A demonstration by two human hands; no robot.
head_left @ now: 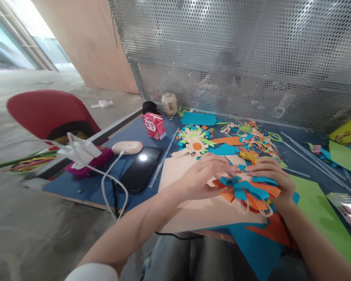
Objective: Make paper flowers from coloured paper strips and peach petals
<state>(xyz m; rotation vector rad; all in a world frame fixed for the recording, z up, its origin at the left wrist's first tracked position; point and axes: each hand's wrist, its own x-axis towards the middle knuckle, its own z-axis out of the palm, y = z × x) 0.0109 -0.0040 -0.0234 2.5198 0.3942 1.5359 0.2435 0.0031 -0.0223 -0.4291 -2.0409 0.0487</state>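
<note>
Both of my hands are closed on a flower of blue and orange strips, which looks like paper or felt. My left hand grips its left edge, fingertips near the centre. On the opposite side, my right hand has its fingers curled over the petals. The flower is held above a peach sheet, and its underside is hidden. Just beyond my left hand lie finished-looking flowers, one with a peach rim and orange centre. A yellow object sits between and behind my hands, partly hidden.
Left on the blue table are a black phone, a white cable, a pink box and a pale oval device. Colourful scraps lie at the back. Clear sticks and a green sheet lie right. A perforated metal panel stands behind.
</note>
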